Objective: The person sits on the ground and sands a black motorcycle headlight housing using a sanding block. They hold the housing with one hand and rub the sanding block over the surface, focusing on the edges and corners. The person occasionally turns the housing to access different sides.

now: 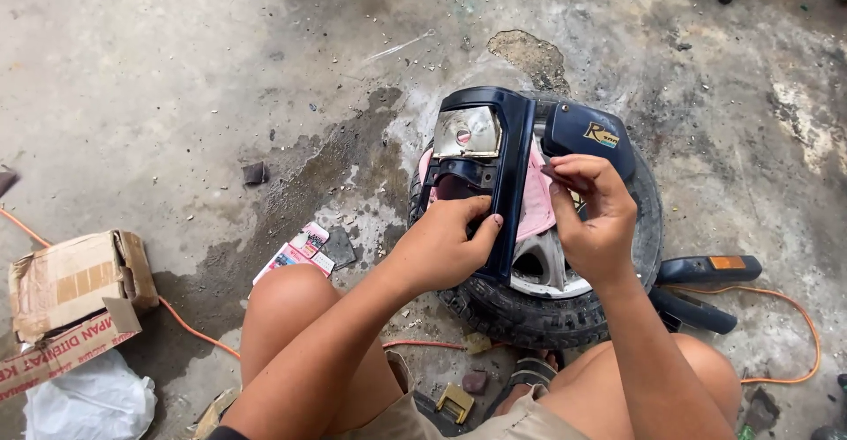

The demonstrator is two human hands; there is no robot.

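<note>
1. A dark blue motorbike panel lay on top of a small tyre, which rested flat on the stained concrete floor just in front of the person's bare knees.
2. The left hand was closed around the lower edge of the panel, the thumb pressed against its central blue bar.
3. The right hand sat on the right side of the panel, its fingertips pinched together on something small and dark; what it was could not be told.
4. A pink cloth showed under the panel, between the two hands.
5. A silvery lamp reflector sat in the upper left of the panel.
6. An orange cable ran across the floor.
7. A torn cardboard box and a white plastic bag lay well apart, to the left.
8. A pink packet lay near the left knee.
</note>
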